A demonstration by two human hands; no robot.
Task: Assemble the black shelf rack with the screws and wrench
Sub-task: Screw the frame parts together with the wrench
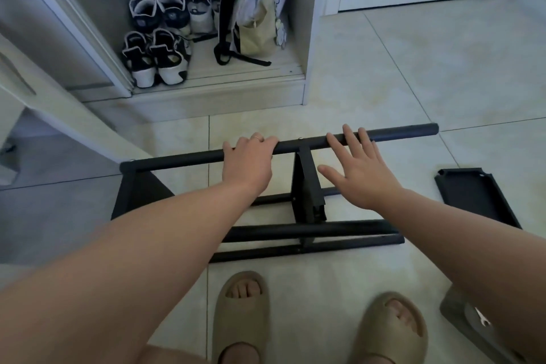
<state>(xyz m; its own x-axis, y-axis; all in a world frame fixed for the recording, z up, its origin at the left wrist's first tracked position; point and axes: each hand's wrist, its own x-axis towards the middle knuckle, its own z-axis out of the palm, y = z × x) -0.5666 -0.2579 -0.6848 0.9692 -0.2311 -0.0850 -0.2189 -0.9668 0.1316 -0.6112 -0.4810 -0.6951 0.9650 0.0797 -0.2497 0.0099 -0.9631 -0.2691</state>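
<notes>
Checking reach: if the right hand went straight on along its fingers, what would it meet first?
Likely the top black tube: the right hand's straight fingers overlap it here. Whether they touch it or hover above is unclear; beyond lies floor tile.

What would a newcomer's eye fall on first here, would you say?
The half-built black rack lies on the tiled floor at centre, the left hand gripping its top tube and the right hand spread open over it. Behind, shoes sit in an open cabinet; a loose black panel lies at right.
</notes>
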